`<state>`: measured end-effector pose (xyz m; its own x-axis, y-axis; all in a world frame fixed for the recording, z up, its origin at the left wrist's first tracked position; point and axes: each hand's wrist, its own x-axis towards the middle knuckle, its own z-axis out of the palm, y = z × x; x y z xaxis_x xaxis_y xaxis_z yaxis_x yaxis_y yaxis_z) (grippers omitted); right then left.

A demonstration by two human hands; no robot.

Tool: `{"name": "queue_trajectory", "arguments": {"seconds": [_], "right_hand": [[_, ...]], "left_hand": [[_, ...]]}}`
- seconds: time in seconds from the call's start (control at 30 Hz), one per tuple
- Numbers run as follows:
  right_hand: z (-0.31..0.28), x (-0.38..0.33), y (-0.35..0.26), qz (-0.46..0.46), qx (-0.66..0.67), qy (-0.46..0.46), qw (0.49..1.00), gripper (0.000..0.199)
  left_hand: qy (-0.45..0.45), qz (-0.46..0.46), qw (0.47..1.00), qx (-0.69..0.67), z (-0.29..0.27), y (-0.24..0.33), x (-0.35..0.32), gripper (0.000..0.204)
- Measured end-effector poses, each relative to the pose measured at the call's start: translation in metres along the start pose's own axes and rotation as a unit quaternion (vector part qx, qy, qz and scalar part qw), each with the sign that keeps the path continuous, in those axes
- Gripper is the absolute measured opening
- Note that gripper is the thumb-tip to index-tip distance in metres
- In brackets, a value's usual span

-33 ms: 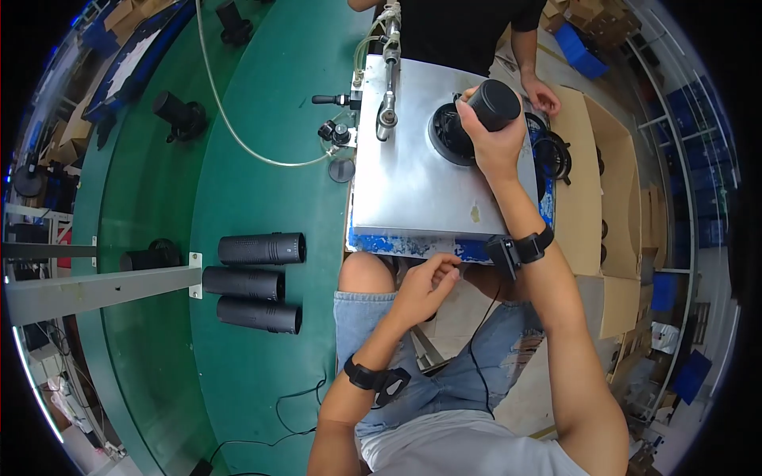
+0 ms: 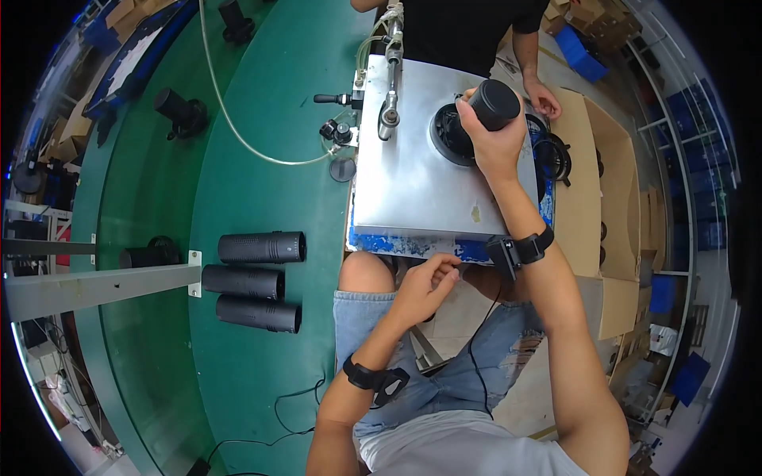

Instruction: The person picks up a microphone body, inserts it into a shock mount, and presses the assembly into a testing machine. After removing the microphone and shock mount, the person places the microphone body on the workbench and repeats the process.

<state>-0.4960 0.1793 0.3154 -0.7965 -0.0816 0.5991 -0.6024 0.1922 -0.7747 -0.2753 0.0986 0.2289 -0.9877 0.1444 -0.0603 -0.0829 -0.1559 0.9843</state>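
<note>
My right hand is wrapped round a black cylindrical housing with a smooth round end. It holds the housing tilted over a round black base on a shiny metal box. The contact between housing and base is partly hidden behind my fingers. Over my lap, by the box's near edge, my left hand hovers with nothing visible in it. Its fingers are loosely curled and apart. A lever-like metal clamp with air tubing stands at the box's left side.
Three black ribbed cylinders lie on the green table at left. A black round cap rests beside the box. An open cardboard carton stands at right. Opposite me is a person in black, one hand near black ring parts.
</note>
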Motion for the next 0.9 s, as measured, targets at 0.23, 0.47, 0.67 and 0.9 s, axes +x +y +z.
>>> {"name": "queue_trajectory", "arguments": {"seconds": [0.23,0.47,0.67,0.9], "right_hand": [[0.025,-0.003,-0.007,-0.025,-0.105,0.144,0.984,0.038],[-0.014,0.011,0.004,0.069,0.033,-0.073,0.994,0.033],[-0.008,0.009,0.004,0.037,0.043,-0.124,0.991,0.025],[-0.004,0.007,0.000,0.026,-0.024,-0.020,0.999,0.012]], "left_hand": [[-0.002,-0.023,1.000,0.016,-0.004,-0.004,0.003,0.026],[-0.049,-0.023,0.997,0.062,-0.007,-0.006,-0.001,0.029],[-0.079,-0.025,0.993,0.081,-0.007,0.002,-0.003,0.029],[0.028,0.071,0.996,-0.049,-0.048,0.086,-0.001,0.018]]}}
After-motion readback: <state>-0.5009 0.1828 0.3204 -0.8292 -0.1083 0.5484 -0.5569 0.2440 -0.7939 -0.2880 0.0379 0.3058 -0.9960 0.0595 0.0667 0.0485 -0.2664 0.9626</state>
